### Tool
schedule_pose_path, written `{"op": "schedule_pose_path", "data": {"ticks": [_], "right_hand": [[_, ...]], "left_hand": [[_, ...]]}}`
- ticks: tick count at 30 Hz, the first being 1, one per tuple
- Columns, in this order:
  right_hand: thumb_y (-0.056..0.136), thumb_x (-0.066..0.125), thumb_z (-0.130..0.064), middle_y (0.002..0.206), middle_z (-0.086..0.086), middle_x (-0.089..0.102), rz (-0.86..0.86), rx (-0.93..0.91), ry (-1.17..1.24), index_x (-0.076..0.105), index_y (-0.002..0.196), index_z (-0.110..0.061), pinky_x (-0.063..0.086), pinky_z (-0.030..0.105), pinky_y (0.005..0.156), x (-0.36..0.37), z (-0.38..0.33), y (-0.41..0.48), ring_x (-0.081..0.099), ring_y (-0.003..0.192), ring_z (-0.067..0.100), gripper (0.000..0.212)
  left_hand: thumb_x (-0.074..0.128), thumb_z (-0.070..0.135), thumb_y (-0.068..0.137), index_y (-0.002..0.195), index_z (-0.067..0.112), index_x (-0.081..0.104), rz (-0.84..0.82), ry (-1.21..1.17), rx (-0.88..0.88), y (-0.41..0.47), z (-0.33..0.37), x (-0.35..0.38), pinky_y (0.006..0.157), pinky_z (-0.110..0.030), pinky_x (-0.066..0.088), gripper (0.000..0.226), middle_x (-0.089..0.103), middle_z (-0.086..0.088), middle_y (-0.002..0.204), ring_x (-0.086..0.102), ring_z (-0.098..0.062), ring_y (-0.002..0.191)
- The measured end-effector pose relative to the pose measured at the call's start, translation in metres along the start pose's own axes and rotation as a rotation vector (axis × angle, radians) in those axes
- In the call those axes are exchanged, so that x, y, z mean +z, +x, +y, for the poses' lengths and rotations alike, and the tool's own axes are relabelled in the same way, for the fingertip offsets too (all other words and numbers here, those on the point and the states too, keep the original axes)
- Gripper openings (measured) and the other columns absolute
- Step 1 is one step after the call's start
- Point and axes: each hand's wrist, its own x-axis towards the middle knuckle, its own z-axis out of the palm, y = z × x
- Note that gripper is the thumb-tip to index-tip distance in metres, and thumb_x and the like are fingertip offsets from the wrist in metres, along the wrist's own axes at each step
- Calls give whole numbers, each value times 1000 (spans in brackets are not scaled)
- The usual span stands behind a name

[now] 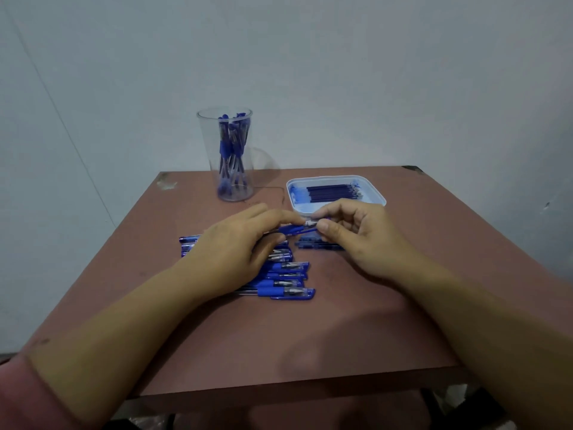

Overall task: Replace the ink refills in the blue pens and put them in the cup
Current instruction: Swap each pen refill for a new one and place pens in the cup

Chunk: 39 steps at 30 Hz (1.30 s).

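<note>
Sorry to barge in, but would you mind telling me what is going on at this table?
A person is working on a blue pen held between both hands. The left hand grips its barrel and the right hand pinches its metal tip end. More pens lie in a pile on the table under the left hand. Refills lie in a white tray behind, and a clear cup already holds several pens.

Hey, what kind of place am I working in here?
Likely a plain indoor workstation: a small brown table against a bare wall, with a clear cup of blue pens and a white tray of refills.
</note>
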Motion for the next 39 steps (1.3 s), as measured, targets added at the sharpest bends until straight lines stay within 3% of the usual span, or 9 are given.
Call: {"op": "schedule_pose_path", "data": {"ticks": [6,11,14,16,20,26,29,32,39], "right_hand": [[91,64,-15,85,20,68,-33,-7,-127,67,89,-30,52,57,79,1,5,5,60,80,42,15],[90,65,-12,86,6,71,-27,-64,-247,65,87,-32,52,50,78,-2,4,1,63,81,33,20],[90,65,-9,84,-19,69,-4,-113,-247,64,86,-34,53,28,75,-3,0,0,65,79,8,26],[90,64,-6,82,-26,67,0,-121,-222,64,85,-34,48,16,73,-3,-5,-1,64,79,1,28],[91,64,-9,80,-16,69,-20,-69,-184,64,82,-34,53,26,76,-4,-8,-2,64,77,11,27],[89,66,-8,79,-5,70,-52,-8,-65,67,85,-25,58,41,82,-3,-11,-4,65,76,14,17],[88,68,-12,87,5,72,-43,-29,-58,69,86,-27,55,51,81,0,-7,-5,66,85,34,15],[89,68,-17,89,9,71,-36,-47,-77,69,88,-29,53,55,80,2,-3,-3,63,88,40,12],[91,64,-7,85,-10,71,53,-48,-115,67,84,-30,54,36,81,-16,1,-1,65,80,12,24]], "left_hand": [[42,25,94,132,43,52,-26,-4,-6,-2,-3,2,74,-36,53,43,53,24,95,53,-2,87],[43,26,96,135,38,55,-64,-66,8,-3,-1,0,85,-4,37,43,51,39,108,50,11,98],[43,31,96,133,42,55,-65,-106,-35,-4,4,-4,80,-12,46,41,66,27,106,60,3,91],[43,35,96,131,46,55,-55,-119,-63,-4,6,-6,64,-18,46,39,67,16,81,58,-5,70],[48,31,99,126,44,59,-20,-99,-63,-4,9,-8,50,-18,33,32,55,6,60,49,-7,56],[46,40,95,124,43,59,25,45,-16,-5,10,-11,61,-13,36,32,55,36,79,53,13,77],[45,51,92,121,43,59,27,-22,5,-3,5,-9,72,-14,45,33,64,28,102,56,7,88],[50,44,93,120,40,62,47,-29,-2,0,4,-3,73,-12,42,30,66,22,104,54,8,86],[48,38,94,126,47,59,37,-137,-62,-2,-1,-6,82,-25,51,36,65,30,105,62,1,98]]}}
